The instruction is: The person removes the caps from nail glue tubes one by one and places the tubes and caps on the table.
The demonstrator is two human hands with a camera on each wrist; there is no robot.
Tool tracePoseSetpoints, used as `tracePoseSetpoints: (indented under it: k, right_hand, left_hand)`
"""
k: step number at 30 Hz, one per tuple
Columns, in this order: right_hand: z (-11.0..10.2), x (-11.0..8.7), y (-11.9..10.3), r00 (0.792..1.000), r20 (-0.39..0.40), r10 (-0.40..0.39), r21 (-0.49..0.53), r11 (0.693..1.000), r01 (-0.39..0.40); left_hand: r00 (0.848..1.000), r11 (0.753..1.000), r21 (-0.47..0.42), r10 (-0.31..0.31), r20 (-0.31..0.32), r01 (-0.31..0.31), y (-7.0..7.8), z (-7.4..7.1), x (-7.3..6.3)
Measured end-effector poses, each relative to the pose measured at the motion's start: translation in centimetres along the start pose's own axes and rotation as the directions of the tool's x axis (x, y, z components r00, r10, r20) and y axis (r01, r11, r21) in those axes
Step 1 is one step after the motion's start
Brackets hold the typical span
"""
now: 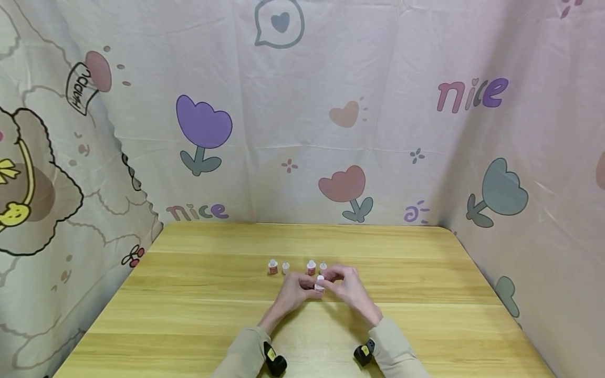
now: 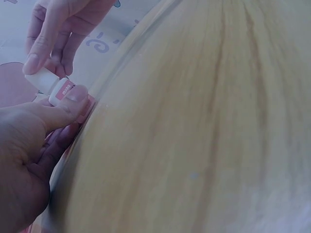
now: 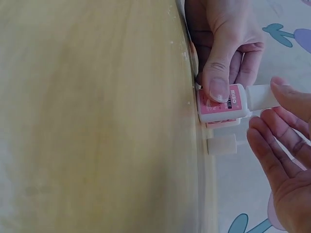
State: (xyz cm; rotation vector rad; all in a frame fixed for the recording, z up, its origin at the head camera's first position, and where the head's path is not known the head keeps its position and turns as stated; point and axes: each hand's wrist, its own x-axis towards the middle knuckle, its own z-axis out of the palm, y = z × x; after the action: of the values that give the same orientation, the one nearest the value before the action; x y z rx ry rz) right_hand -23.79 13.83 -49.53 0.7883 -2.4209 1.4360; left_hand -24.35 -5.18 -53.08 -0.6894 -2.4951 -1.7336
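Observation:
My left hand (image 1: 294, 293) grips a small white glue bottle (image 3: 221, 103) with a pink label, thumb pressed against the label. The bottle stands upright at the middle of the table. On its top sits a white cap (image 3: 262, 97), which the thumb and fingers of my right hand (image 1: 348, 287) pinch. Just behind lie two similar bottles, one far left (image 1: 273, 268) and one nearer my hands (image 1: 311, 268). Beside each stands a small white cap-like piece, the left piece (image 1: 285, 268) and the right piece (image 1: 323, 266). In the left wrist view, my left thumb covers part of the label.
The wooden table (image 1: 212, 294) reaches back to a printed cloth (image 1: 283, 115), which also hangs along both sides. Each wrist wears a black camera, one on the left (image 1: 275, 362) and one on the right (image 1: 364, 353).

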Motion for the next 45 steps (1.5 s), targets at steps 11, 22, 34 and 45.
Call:
tracePoseSetpoints:
  k: [11,22,34,45]
  right_hand:
    - [-0.2,-0.09,0.0,0.998,0.049,-0.033,-0.011,0.999,0.033]
    - [-0.3,-0.27,-0.04,0.996,0.09,0.021,0.037,0.999,-0.024]
    - [0.26,-0.11,0.01,0.998,0.031,0.055,0.019,0.998,-0.055]
    - [0.27,-0.04,-0.16,0.994,0.094,0.056,0.058,0.996,-0.061]
  left_hand:
    - [1.0,1.0,-0.002,-0.011,0.004,0.011,0.16,-0.09,-0.01]
    - [1.0,1.0,-0.009,-0.011,0.007,0.012,0.1,-0.08,-0.09]
    - [1.0,1.0,-0.015,-0.018,0.011,0.018,-0.03,0.03,-0.07]
    - [1.0,1.0,-0.02,-0.01,0.019,0.01,0.01,-0.17,0.0]
